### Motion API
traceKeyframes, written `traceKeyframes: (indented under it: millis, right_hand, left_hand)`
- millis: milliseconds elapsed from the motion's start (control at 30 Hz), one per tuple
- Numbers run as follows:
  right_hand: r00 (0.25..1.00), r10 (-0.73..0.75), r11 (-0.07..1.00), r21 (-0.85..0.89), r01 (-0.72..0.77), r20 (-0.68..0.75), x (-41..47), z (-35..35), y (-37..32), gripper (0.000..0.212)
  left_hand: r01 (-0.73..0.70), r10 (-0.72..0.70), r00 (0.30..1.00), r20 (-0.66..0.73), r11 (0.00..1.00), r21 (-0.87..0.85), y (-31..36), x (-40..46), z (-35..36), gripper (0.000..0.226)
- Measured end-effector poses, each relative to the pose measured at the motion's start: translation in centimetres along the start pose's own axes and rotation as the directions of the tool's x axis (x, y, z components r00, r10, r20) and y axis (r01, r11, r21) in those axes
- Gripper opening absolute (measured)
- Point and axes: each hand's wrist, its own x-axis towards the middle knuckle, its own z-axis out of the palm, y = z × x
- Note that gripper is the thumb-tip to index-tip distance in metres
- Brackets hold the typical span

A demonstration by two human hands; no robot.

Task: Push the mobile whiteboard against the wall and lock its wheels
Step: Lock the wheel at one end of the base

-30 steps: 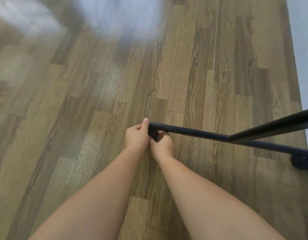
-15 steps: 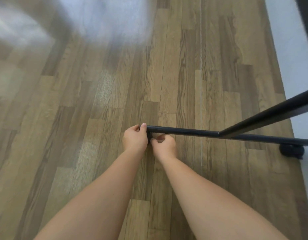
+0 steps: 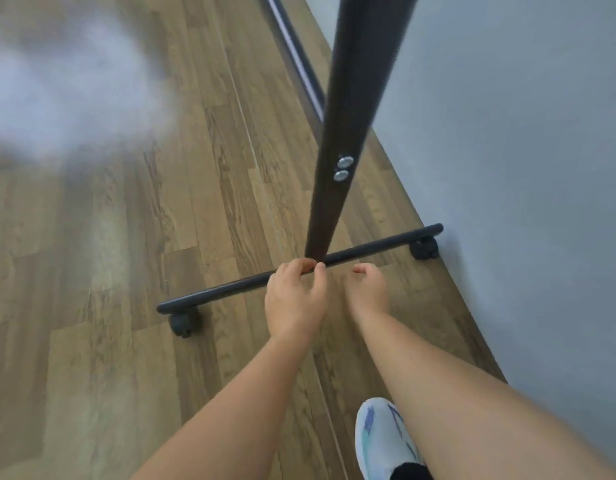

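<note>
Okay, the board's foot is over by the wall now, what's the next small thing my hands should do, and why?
Probably reach for the caster by the wall and check its lock. That wheel sits close to the wall, the left hand only touches the base bar mid-span, the right hand is free, and no lock state is visible.

Two hands (image 3: 294,299), two casters (image 3: 183,322), two bolts (image 3: 344,162), one shoe (image 3: 382,441)

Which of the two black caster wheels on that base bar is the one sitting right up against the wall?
The far caster, under the base bar's end at the grey wall. The near caster sits out on open wood floor, left of the left hand.
</note>
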Motion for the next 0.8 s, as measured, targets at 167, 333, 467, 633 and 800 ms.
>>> traceKeyframes:
  millis: [167, 333, 467, 633, 800]
  right_hand:
    - [0.999, -0.023, 1.000, -0.008, 0.023, -0.039, 3.2, -5.3, 1.3, 0.045]
    - [0.993, 0.025, 1.000, -0.010, -0.027, -0.116, 6.3, -9.0, 2.9, 0.056]
    - [0.992, 0.068, 0.998, 0.000, -0.069, -0.102, 8.0, -10.3, 4.1, 0.065]
    - [0.996, 0.063, 0.986, -0.151, -0.073, -0.069, 9.2, -10.8, 4.8, 0.071]
    - [0.987, 0.161, 0.983, -0.095, -0.159, 0.013, 10.0, -10.9, 5.7, 0.076]
  left_hand:
    - [-0.016, 0.019, 0.992, 0.125, 1.000, -0.023, 3.2, -0.4, 4.5, 0.036]
    - [-0.114, 0.112, 0.958, 0.263, 0.993, -0.009, 5.8, 0.5, 8.7, 0.047]
    - [-0.180, 0.150, 0.924, 0.353, 0.982, 0.055, 7.6, 1.6, 11.5, 0.053]
    - [-0.290, 0.059, 0.832, 0.551, 0.894, 0.342, 8.5, 2.7, 14.5, 0.075]
    - [-0.313, 0.004, 0.827, 0.562, 0.833, 0.455, 8.3, 2.9, 15.7, 0.081]
